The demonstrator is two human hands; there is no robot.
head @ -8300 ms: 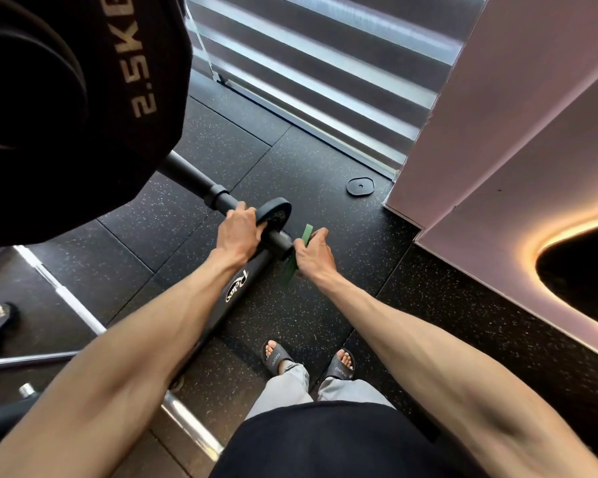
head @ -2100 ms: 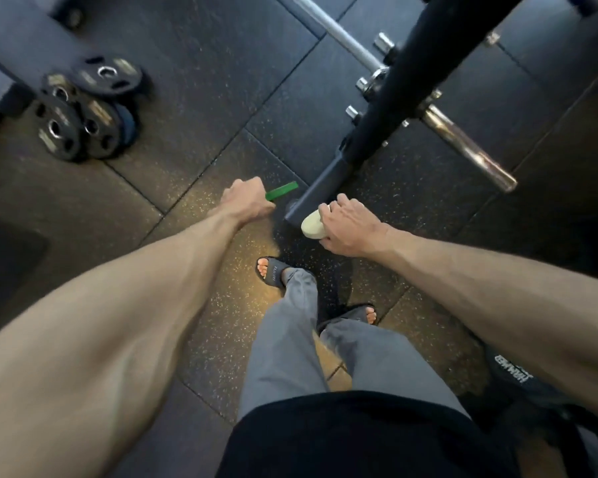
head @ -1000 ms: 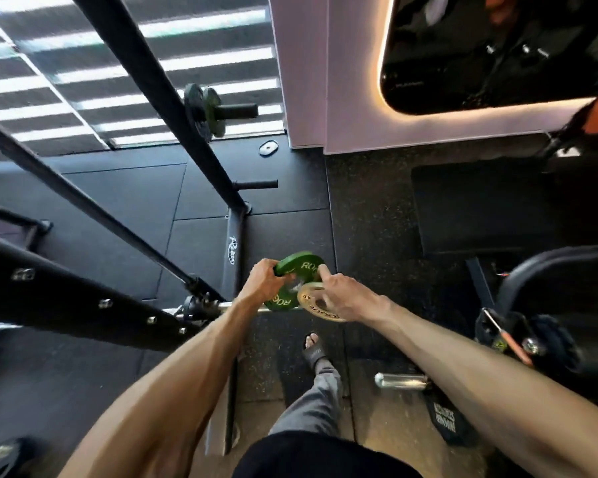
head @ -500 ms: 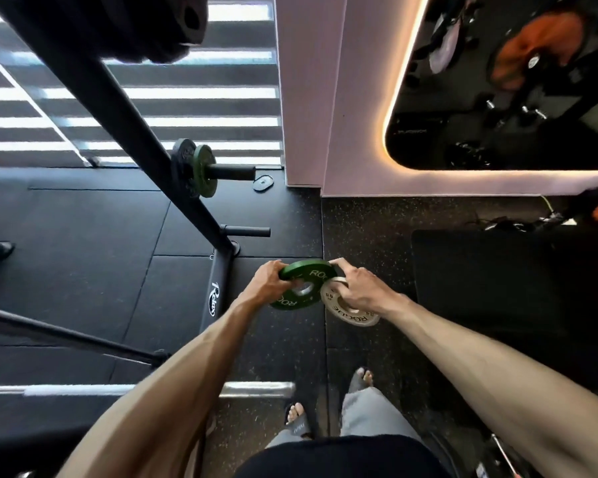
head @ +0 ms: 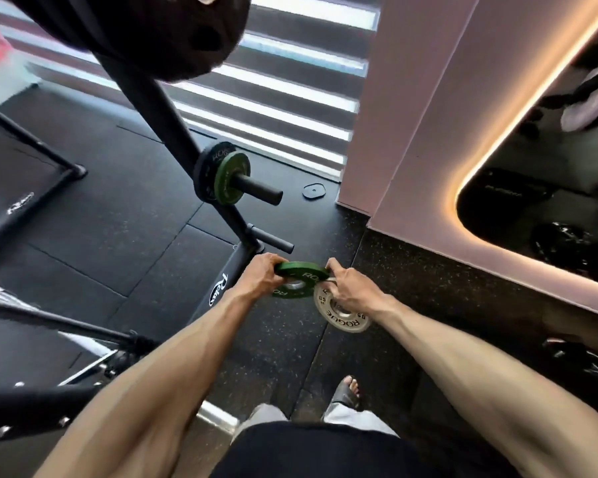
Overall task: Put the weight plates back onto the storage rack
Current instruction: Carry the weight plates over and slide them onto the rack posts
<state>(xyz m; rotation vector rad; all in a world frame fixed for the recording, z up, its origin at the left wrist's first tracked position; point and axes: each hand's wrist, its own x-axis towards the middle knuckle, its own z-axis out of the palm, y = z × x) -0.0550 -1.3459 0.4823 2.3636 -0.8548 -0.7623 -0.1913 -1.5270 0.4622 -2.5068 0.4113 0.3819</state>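
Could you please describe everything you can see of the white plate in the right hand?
The white weight plate is a small round disc with black ROGUE lettering, a 0.5 mark and a metal-ringed centre hole. It hangs above the floor, face tilted toward the camera. The right hand grips its upper edge, covering part. The green plate is right beside its top-left edge; contact is unclear.
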